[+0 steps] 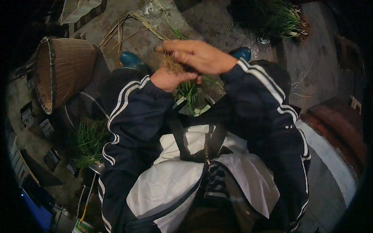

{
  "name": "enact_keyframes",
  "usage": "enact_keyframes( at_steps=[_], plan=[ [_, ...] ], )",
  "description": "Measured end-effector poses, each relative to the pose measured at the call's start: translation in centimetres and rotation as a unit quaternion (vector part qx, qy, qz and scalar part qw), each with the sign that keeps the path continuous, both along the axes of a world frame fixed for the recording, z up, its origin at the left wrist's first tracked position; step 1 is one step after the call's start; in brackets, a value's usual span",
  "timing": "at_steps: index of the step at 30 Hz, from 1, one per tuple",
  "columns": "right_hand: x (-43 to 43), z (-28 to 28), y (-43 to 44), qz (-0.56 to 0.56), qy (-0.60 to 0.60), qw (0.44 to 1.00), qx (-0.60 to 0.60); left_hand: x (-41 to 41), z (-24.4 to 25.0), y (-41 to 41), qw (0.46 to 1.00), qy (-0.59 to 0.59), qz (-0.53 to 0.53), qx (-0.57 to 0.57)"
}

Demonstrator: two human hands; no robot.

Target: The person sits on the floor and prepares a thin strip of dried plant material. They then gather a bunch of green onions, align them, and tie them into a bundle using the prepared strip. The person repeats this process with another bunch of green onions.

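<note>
My left hand (169, 79) is around a bunch of thin green plants, with its brown root tuft (173, 63) sticking up above the fingers. Green leaves (189, 91) hang below that hand, between my knees. Over the roots lies my right hand (201, 56), slightly blurred, its long fingers stretched across the tuft. Whether it grips any of the roots is hidden. The stems inside my left hand cannot be seen. Just under the leaves, a pale rim (201, 110) shows, perhaps of a container.
A tall woven bamboo basket (70, 64) lies tipped at the left. Dry stalks (125, 23) are on the wet floor ahead. A large heap of green plants (274, 23) with roots sits at the upper right. More green plants (91, 139) stand beside my left leg.
</note>
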State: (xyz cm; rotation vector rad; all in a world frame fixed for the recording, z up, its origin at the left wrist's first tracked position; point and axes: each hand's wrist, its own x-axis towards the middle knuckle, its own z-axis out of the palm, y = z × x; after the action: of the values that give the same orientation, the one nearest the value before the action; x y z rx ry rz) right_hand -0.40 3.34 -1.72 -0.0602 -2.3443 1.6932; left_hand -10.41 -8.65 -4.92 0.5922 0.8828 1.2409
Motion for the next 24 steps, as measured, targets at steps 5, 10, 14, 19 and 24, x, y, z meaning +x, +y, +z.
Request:
enact_keyframes(
  at_steps=[5, 10, 14, 19, 24],
  plan=[
    [1.3, 0.3, 3.1, -0.285, 0.027, 0.958, 0.008, -1.1, -0.9, 0.1, 0.971, -0.163, 0.048, -0.169],
    [1.2, -0.7, -0.5, -0.179, 0.027, 0.972, 0.148, -0.9, -2.3, -0.1, 0.971, -0.178, 0.086, -0.137],
    [0.7, -1.3, -2.7, -0.252, -0.042, 0.941, 0.222, -0.7, -2.8, 0.0, 0.979, -0.128, 0.110, -0.115],
    [0.3, -0.8, -3.0, -0.258, -0.077, 0.933, 0.240, -0.8, -2.4, -0.1, 0.984, -0.056, 0.124, -0.110],
    [0.1, -1.2, -2.9, -0.256, -0.064, 0.941, 0.213, -0.6, -2.3, -0.1, 0.984, -0.068, 0.132, -0.094]
  ],
)
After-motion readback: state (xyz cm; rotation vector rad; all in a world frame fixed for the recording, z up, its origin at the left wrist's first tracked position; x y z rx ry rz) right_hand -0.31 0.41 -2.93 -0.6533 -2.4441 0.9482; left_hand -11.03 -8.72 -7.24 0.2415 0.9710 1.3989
